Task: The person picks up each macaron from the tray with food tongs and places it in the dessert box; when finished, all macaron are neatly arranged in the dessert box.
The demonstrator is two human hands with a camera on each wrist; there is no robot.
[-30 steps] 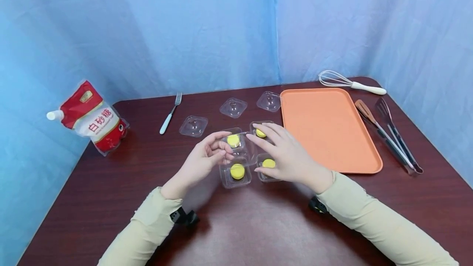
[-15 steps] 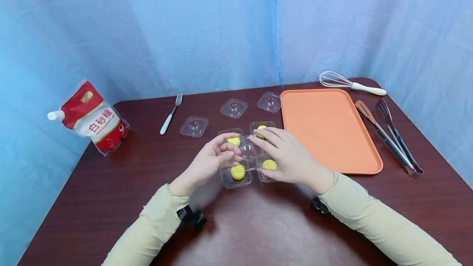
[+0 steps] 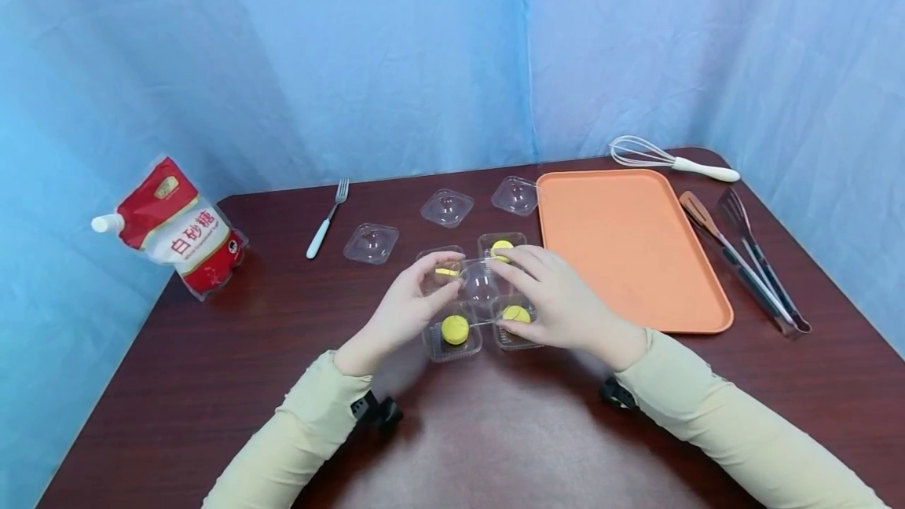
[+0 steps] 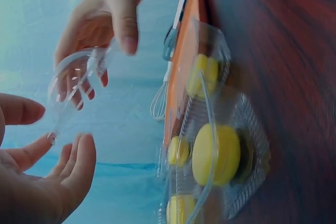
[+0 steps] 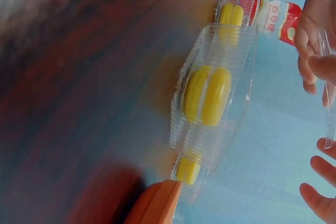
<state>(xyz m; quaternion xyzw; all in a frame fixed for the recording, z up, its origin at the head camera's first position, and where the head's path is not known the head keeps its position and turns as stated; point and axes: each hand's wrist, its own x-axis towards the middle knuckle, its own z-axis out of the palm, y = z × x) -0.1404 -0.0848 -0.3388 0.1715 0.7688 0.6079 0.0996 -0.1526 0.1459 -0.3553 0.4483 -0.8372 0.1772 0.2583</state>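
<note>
A clear domed plastic lid (image 3: 481, 285) is held level between my two hands, over a cluster of clear plastic boxes (image 4: 252, 140). My left hand (image 3: 403, 301) grips its left edge with thumb and fingertips. My right hand (image 3: 558, 297) holds the opposite edge, thumb near and fingers at the far side. Below them, each box holds one yellow macaron, such as the near-left macaron (image 3: 455, 329) and the near-right macaron (image 3: 516, 315). The far-left macaron (image 3: 447, 269) is partly hidden by my left fingers. In the right wrist view the lid (image 5: 329, 114) appears edge-on, above the boxes.
More clear lids (image 3: 371, 243) lie behind the boxes. An orange tray (image 3: 629, 250) is to the right, with a whisk (image 3: 672, 159) and tongs (image 3: 756, 273) beyond it. A fork (image 3: 327, 220) and a red and white sugar bag (image 3: 184, 230) stand left.
My left hand has moved right and closed its fingers in at the lid's left edge. The lid has shifted slightly right and levelled; my right hand has barely moved.
</note>
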